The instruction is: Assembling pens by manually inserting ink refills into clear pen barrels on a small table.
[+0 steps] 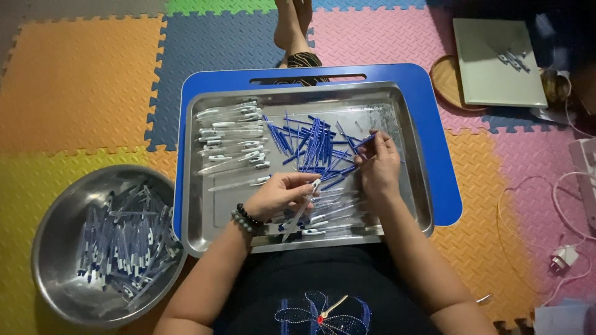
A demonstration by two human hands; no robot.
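The floor point(81, 80) is made of soft foam squares that lock together, in orange, blue, pink, yellow and green. In the middle of the frame sits a low blue worktop point(444, 161). A shiny metal tray point(211, 211) rests on it.

In the middle of the tray lies a pile of thin blue refills point(310, 146). At the upper left of the tray lie clear pen tubes point(233, 133) with white clips, side by side. More clear tubes lie at the bottom of the tray, near the hands.

At the lower left of the frame a round metal bowl point(59, 248) stands on the floor. It is full of finished pens point(124, 242).

The left hand point(279, 195) wears a dark bead bracelet point(246, 218). Its fingers are curled shut around one clear pen tube point(302, 208), which tilts down toward the tray's near edge. The right hand point(379, 164) is partly closed. Its fingertips pinch one blue refill point(363, 141) at the right side of the pile.

At the upper right lies a flat grey box point(496, 62), with white cables point(546, 186) and a plug on the floor below it. That corner is dark and hard to make out. A bare foot point(292, 28) shows at the top edge, cut off by the frame.
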